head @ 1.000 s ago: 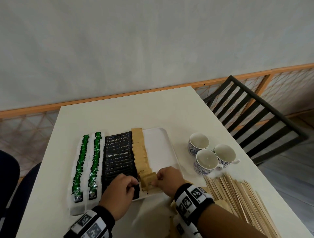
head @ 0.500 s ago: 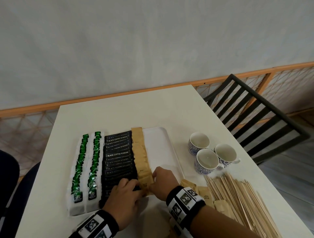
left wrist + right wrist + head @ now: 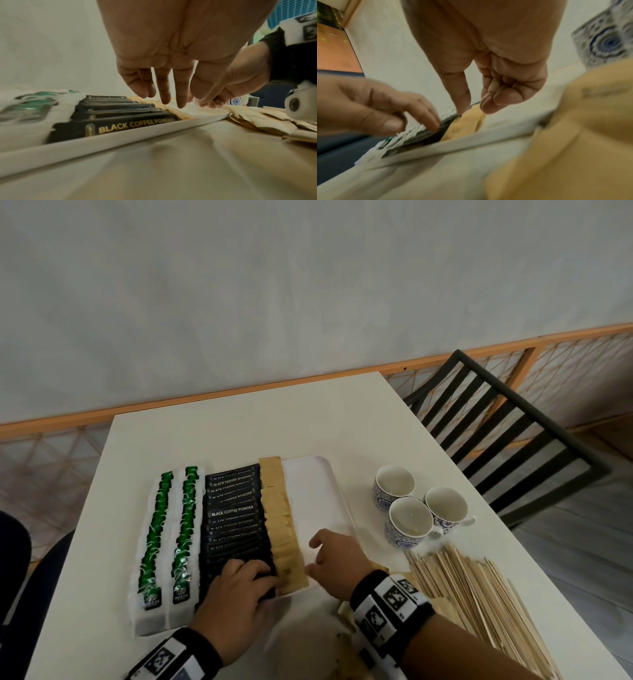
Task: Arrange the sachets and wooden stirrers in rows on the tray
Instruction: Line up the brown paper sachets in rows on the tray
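A white tray (image 3: pixel 318 491) holds two rows of green tea sachets (image 3: pixel 157 529), a row of black coffee sachets (image 3: pixel 233 513) and a row of brown sachets (image 3: pixel 279 522). My left hand (image 3: pixel 246 577) rests with straight fingers (image 3: pixel 164 94) on the near end of the black row (image 3: pixel 130 125), beside the brown row. My right hand (image 3: pixel 332 556) hovers over the bare tray just right of the brown row, fingers loosely curled (image 3: pixel 501 94), holding nothing. Wooden stirrers (image 3: pixel 469 587) lie in a pile on the table to the right.
Loose brown sachets (image 3: pixel 274 121) lie on the table under my right wrist, off the tray's near right corner. Three patterned cups (image 3: pixel 411 518) stand right of the tray. A black chair (image 3: pixel 507 433) is at the table's right side.
My right hand laid the brown sachet it held at the near end of the brown row, let go and drew off to the right. My left hand slid forward onto the black row.
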`<state>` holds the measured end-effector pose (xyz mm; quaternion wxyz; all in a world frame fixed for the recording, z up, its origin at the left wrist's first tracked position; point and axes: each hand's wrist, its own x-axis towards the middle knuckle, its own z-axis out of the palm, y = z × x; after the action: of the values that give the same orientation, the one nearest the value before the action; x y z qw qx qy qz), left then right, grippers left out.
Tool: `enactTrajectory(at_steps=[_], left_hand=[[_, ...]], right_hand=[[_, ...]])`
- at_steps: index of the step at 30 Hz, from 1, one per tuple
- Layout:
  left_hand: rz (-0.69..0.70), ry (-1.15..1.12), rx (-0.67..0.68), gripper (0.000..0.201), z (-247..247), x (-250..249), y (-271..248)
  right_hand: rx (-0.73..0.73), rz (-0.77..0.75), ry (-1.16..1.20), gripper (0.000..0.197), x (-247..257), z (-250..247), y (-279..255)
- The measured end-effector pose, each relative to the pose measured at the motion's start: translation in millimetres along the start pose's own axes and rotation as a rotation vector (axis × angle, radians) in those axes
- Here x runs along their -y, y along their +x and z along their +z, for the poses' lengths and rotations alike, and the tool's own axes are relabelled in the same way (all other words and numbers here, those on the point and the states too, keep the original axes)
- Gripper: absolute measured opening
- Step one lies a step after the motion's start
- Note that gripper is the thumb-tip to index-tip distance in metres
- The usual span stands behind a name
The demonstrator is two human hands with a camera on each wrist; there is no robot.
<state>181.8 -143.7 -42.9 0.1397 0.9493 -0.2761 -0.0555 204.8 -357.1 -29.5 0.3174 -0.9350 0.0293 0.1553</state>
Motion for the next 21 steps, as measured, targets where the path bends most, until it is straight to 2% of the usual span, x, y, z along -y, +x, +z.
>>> enactTrajectory(at_steps=[3,7,11,15,21], left_hand=[[-0.038,-0.059,0.045,0.041,-1.8,7.0,-9.8],[-0.104,-0.199,0.084,0.060,5.4,18.5,-22.3],[-0.144,-0.263,0.155,0.042,4.2,13.0,-26.8],[-0.164,-0.310,0.176,0.040,5.5,9.3,-27.9],[-0.180,-0.343,0.160,0.035,3.2,12.2,-32.4]], right_hand=[[-0.043,-0.069,-0.115,0.023,-17.1,-28.3,-11.0],[-0.056,-0.037,-0.199,0.021,-47.9,-48.3,-30.6],[-0.027,0.021,-0.247,0.036,-61.2,-46.6,-43.6],[0.031,0.081,-0.189,0.052,-61.4,-38.5,-42.3],[0.022,0.092,-0.184,0.051,-59.4,-34.1,-38.1]])
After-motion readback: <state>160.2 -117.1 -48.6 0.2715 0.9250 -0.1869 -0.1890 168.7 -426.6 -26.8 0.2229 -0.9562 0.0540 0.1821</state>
